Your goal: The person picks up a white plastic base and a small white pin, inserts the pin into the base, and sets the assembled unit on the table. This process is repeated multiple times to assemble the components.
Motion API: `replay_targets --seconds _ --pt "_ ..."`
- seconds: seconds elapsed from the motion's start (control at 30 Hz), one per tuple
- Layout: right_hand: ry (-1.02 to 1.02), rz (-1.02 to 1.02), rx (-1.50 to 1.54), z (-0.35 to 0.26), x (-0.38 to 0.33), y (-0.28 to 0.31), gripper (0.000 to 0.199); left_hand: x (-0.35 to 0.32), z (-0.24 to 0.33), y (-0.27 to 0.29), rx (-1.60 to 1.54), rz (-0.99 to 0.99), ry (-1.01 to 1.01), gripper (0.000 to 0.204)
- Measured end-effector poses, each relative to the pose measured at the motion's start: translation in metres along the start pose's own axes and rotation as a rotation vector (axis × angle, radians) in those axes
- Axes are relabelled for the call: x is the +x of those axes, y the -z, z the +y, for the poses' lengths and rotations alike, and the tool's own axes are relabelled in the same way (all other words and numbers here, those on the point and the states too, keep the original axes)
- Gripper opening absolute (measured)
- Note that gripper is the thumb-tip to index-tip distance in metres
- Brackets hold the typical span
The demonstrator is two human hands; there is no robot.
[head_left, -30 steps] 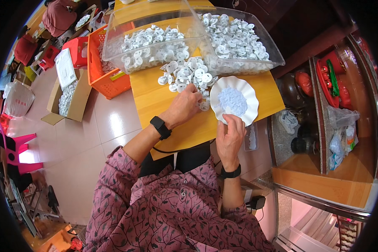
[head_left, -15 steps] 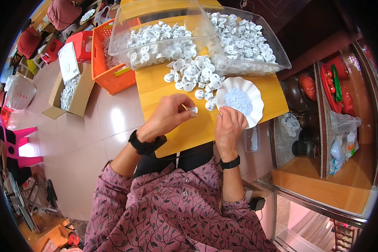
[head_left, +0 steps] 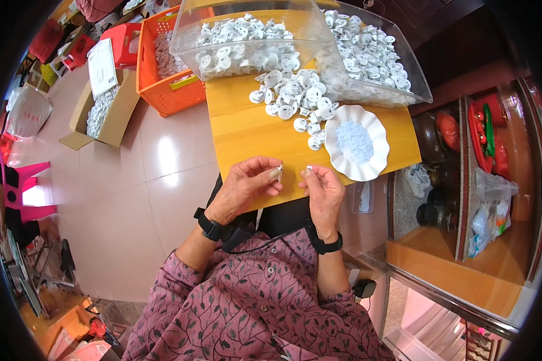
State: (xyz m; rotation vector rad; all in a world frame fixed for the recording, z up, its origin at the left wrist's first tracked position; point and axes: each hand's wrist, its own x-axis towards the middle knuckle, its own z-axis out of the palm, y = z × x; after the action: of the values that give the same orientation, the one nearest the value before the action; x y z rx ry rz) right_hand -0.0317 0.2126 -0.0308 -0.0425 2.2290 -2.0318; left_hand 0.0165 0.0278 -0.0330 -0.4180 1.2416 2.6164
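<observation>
My R grip (head_left: 324, 191) has just come off the plate (head_left: 379, 127), pinching what looks like a pale bit (head_left: 309, 168), tho it's tiny; L grip (head_left: 247, 183) pinches a white part (head_left: 280, 174) edge-on. Both are now close, nr the table's (head_left: 241, 132) front edge, so part & bit are side by side, not touching. Heap (head_left: 295, 93) lies beyond.

Wht plastic pc (head_left: 280, 173), approx. edge-on, in L hand (head_left: 242, 185); sm. pale bit (head_left: 309, 168) in R hand (head_left: 325, 191), pcs apart.
</observation>
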Motion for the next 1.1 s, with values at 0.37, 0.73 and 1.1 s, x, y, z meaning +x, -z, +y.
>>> replay_targets --seconds 0.37,0.73,1.1 --pt "0.008 -0.029 -0.02 0.015 -0.002 -0.008 0.024 -0.002 -0.007 0.013 -0.19 -0.026 -0.05 0.027" --pt "0.04 -0.036 -0.098 0.011 -0.005 -0.011 0.019 -0.002 -0.011 0.021 -0.254 -0.073 -0.096 0.032" --pt "-0.031 -0.051 0.069 -0.006 -0.01 -0.016 0.01 -0.002 -0.013 0.022 -0.318 -0.11 -0.106 0.034"
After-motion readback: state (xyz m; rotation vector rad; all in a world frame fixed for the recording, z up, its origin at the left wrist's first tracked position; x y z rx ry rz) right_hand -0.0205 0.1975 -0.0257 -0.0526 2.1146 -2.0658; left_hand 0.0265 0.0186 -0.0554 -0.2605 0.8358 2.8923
